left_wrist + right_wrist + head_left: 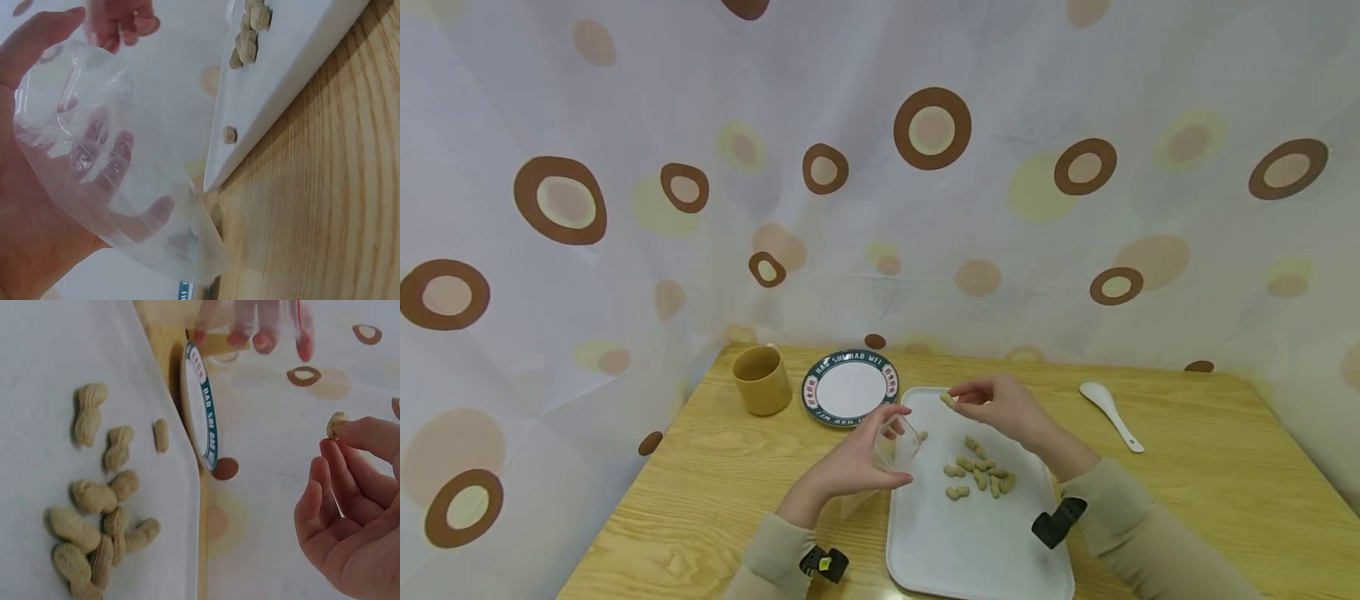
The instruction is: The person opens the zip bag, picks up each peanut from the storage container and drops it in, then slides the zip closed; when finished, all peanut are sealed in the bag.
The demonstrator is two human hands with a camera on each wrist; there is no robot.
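Observation:
My left hand holds a clear plastic bag by its mouth, fingers and thumb spread to keep the mouth wide. The bag hangs over the left edge of a white tray. Between thumb and fingertips my right hand pinches a peanut in its shell, above the tray's far end and to the right of the bag. Several unshelled peanuts lie grouped on the middle of the tray. One single peanut lies apart, near the tray's left edge.
Behind my left hand lies a plate with a dark green lettered rim. Left of it stands a yellow mug. A white spoon lies right of the tray on the wooden table. A dotted curtain hangs behind.

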